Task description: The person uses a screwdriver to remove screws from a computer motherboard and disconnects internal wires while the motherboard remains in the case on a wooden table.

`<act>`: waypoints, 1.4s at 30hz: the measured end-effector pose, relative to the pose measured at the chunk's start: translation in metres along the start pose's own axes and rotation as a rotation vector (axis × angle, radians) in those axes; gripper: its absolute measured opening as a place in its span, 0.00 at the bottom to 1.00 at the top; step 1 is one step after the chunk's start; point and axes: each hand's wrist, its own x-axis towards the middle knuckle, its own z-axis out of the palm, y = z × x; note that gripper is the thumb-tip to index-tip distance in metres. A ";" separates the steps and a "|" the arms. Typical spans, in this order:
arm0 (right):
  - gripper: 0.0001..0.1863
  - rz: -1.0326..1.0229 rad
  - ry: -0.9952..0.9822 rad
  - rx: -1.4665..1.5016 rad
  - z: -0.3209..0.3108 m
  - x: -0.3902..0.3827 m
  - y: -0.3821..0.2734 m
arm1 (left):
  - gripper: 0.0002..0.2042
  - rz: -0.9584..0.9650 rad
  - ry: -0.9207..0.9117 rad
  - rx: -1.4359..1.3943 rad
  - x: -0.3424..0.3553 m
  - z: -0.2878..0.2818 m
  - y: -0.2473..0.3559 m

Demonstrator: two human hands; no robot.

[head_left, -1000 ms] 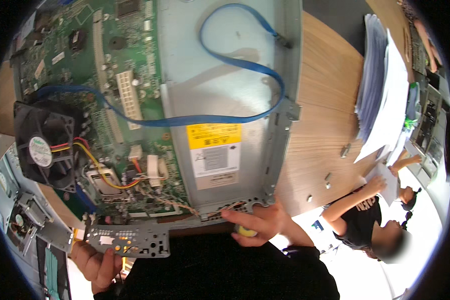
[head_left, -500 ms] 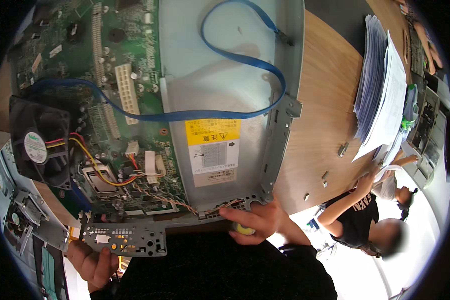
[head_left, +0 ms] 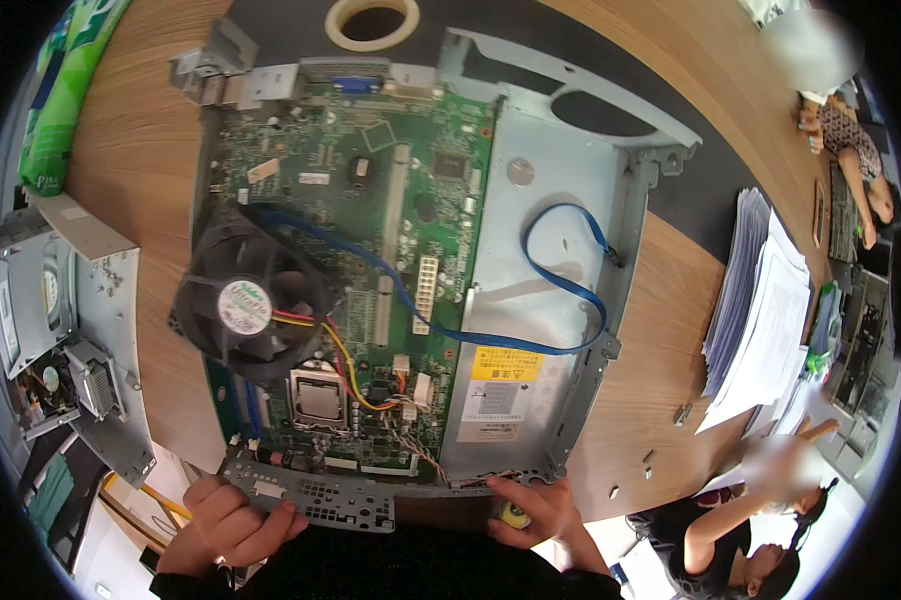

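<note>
An open steel computer chassis [head_left: 546,160] lies before me with a green motherboard [head_left: 441,130], a black fan [head_left: 211,300], a bare processor [head_left: 320,400] and a curling blue cable [head_left: 566,345]. My left hand [head_left: 233,525] is closed on the perforated grey front plate [head_left: 346,505] at the near end. My right hand [head_left: 533,515] grips the chassis's near right edge, its index finger on the thin wires there. A small yellow object [head_left: 514,515] shows beneath those fingers; I cannot make out what it is.
Around the chassis are a tape roll [head_left: 371,10], a paper stack [head_left: 751,320], a green package [head_left: 66,90] and small metal parts [head_left: 681,415]. Another opened metal case [head_left: 61,320] sits at left. Other people [head_left: 721,540] are at work on the right.
My view has widened over the chassis: its far end and the tape roll now show, and it looks smaller and shifted rightward. Both hands keep their holds.
</note>
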 end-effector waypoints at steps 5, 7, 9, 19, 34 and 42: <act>0.29 0.095 -0.032 -0.018 -0.001 -0.005 -0.004 | 0.12 0.071 0.011 0.002 0.002 -0.001 -0.003; 0.28 0.041 0.003 -0.038 0.002 -0.005 0.000 | 0.13 0.082 0.036 0.028 0.005 0.001 -0.003; 0.28 -0.009 0.041 -0.060 0.006 -0.008 0.002 | 0.13 0.096 0.062 0.051 0.005 0.004 -0.003; 0.31 0.086 0.143 0.044 0.012 -0.006 -0.010 | 0.08 0.026 0.409 0.204 0.010 0.025 0.009; 0.32 0.097 0.336 0.135 0.032 -0.012 -0.013 | 0.05 -0.018 0.763 0.229 0.011 0.043 0.010; 0.30 0.097 0.336 0.164 0.034 -0.014 -0.020 | 0.03 -0.110 0.764 0.152 0.008 0.042 0.017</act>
